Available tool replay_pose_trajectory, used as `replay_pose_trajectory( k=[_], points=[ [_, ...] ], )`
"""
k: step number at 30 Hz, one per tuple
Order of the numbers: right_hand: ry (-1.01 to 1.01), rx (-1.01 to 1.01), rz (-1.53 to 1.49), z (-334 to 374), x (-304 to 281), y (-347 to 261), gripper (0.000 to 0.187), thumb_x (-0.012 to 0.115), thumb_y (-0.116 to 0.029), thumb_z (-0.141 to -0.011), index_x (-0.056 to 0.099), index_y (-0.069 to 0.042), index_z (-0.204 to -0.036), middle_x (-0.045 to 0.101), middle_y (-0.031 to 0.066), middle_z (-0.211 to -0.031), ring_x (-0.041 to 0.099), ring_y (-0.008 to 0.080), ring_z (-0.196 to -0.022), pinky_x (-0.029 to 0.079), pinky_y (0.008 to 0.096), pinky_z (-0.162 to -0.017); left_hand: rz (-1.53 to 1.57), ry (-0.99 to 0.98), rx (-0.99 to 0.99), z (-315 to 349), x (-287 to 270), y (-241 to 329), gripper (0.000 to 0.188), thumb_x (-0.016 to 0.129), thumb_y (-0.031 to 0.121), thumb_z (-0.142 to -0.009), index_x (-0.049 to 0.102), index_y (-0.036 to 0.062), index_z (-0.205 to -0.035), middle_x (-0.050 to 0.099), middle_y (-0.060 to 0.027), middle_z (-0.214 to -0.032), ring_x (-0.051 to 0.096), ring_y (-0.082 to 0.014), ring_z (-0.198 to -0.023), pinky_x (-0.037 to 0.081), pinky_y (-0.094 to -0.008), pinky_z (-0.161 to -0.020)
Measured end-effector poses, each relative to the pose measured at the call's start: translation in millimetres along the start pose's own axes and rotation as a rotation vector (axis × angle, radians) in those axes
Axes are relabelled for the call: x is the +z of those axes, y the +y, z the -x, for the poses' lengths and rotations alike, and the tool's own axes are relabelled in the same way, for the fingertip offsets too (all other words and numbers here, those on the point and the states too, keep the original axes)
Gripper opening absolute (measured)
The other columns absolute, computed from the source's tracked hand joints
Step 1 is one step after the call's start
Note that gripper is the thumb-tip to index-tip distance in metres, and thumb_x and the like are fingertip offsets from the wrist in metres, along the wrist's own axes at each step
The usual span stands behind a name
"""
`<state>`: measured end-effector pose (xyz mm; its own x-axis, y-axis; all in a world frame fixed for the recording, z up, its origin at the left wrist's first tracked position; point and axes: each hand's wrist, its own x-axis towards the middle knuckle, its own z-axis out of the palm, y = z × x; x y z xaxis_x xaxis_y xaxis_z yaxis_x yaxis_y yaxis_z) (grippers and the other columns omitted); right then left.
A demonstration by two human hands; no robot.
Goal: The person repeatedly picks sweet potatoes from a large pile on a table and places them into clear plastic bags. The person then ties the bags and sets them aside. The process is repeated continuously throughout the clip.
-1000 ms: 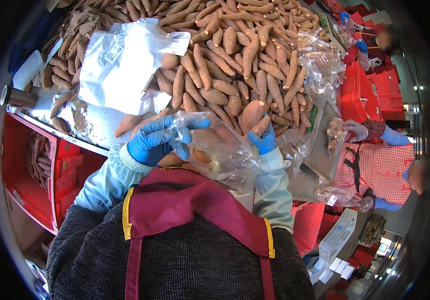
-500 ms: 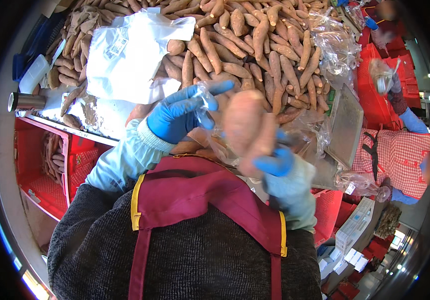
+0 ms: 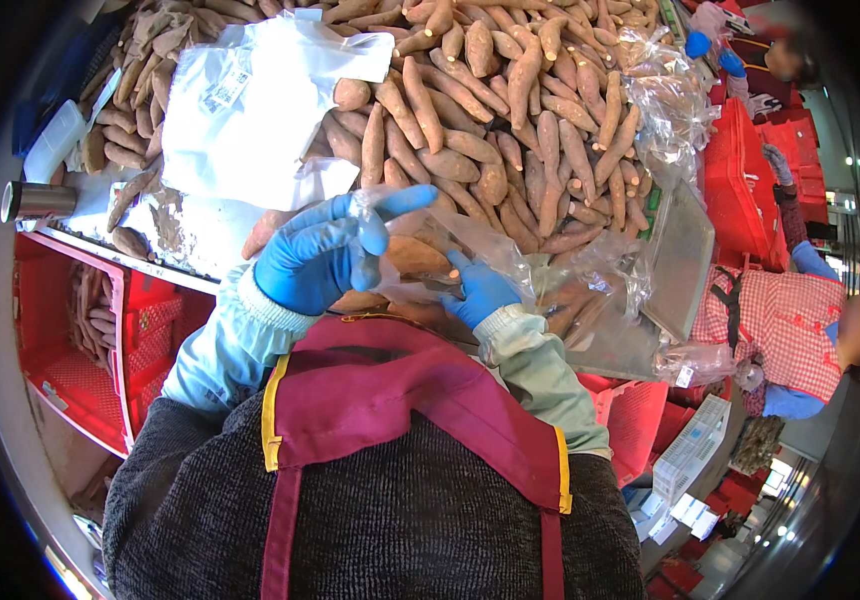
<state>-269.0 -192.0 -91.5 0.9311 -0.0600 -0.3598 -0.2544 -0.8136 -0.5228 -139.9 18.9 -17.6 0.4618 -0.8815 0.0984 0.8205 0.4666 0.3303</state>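
Observation:
My left hand, in a blue glove, pinches the rim of a clear plastic bag, with its index finger stretched to the right. Inside the bag, just right of that hand, lies a sweet potato. My right hand, also gloved in blue, is at the bag's right side with thumb and fingers apart, close to the sweet potato and not closed round it. The plastic partly covers its fingertips. Beyond both hands rises a heap of sweet potatoes.
White plastic bags lie at the left on the heap. A metal cup stands by the table's left edge, above a red crate. A metal tray and filled clear bags are on the right. A co-worker in a checked apron is beyond.
My right hand has moved down and left and let go of the large sweet potatoes it carried. My left hand has shifted slightly left and down, still pinching the bag.

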Motion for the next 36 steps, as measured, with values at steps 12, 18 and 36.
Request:
replay_pose_trajectory(
  k=[12,18,36],
  points=[
    [0.420,-0.389,-1.346,24.2,-75.0,-20.2,0.020,0.054,-0.006,-0.077,0.052,0.002,-0.095,0.057,0.0124,-0.091,0.054,0.0175,-0.086,0.043,0.0290,-0.080,-0.015,0.128,-0.025,-6.7,4.0,0.3,0.025,0.050,0.015,-0.083,0.053,-0.0036,-0.099,0.043,-0.0189,-0.118,0.061,-0.0181,-0.066,0.052,-0.0229,-0.058],
    [0.267,0.089,-1.023,-4.9,-14.3,-31.6,0.031,0.058,-0.012,-0.078,0.050,-0.001,-0.106,0.052,0.0079,-0.101,0.052,0.0134,-0.087,0.042,0.0253,-0.075,-0.003,0.115,-0.013,-8.1,2.0,-3.7,0.026,0.051,0.016,-0.082,0.053,-0.0041,-0.099,0.044,-0.0177,-0.118,0.060,-0.0177,-0.066,0.051,-0.0229,-0.060],
    [0.217,-0.107,-0.724,47.3,-61.8,-6.8,0.023,0.057,-0.008,-0.076,0.058,-0.003,-0.098,0.058,0.0075,-0.090,0.053,0.0147,-0.083,0.042,0.0243,-0.071,-0.434,-0.111,0.103,-8.9,45.0,25.8,0.037,0.045,0.020,-0.081,0.047,-0.0112,-0.100,0.043,-0.0259,-0.115,0.059,-0.0187,-0.068,0.047,-0.0274,-0.067]
  ],
)
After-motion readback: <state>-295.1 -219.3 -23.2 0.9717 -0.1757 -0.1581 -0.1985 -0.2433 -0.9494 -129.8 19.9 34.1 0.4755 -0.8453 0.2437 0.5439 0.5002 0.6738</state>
